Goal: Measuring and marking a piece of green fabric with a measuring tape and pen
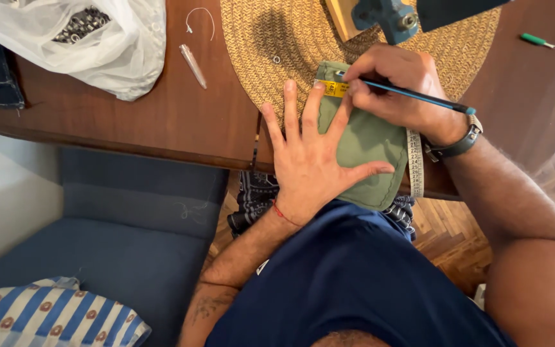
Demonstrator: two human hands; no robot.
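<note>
The left hand (309, 160) lies flat with its fingers (290, 106) released and spread, palm down on the green fabric piece (370, 144), pinning it so that it cannot shift. The fabric piece rests at the near edge of the wooden worktop (162, 115), partly on a round woven mat (277, 45) and partly overhanging toward the person's lap. The right hand (396, 83) is clenched around a thin blue pencil (412, 95), tip directed at the far edge of the fabric, where a yellow measuring tape (334, 88) is held against the cloth under the same hand; the tape's white length (414, 160) trails down the right side of the fabric and off the worktop. A watch (460, 141) sits on the right wrist. On the far left of the worktop sits a white plastic bag (97, 38) of small metal rings, with a clear slim tube (193, 65) just beside it. A blue metal tool (390, 16) stands at the far side of the mat, and a green-handled tool (536, 40) lies well apart at the far right. Below left, a striped cushion (52, 315) rests on a blue seat (130, 250).
</note>
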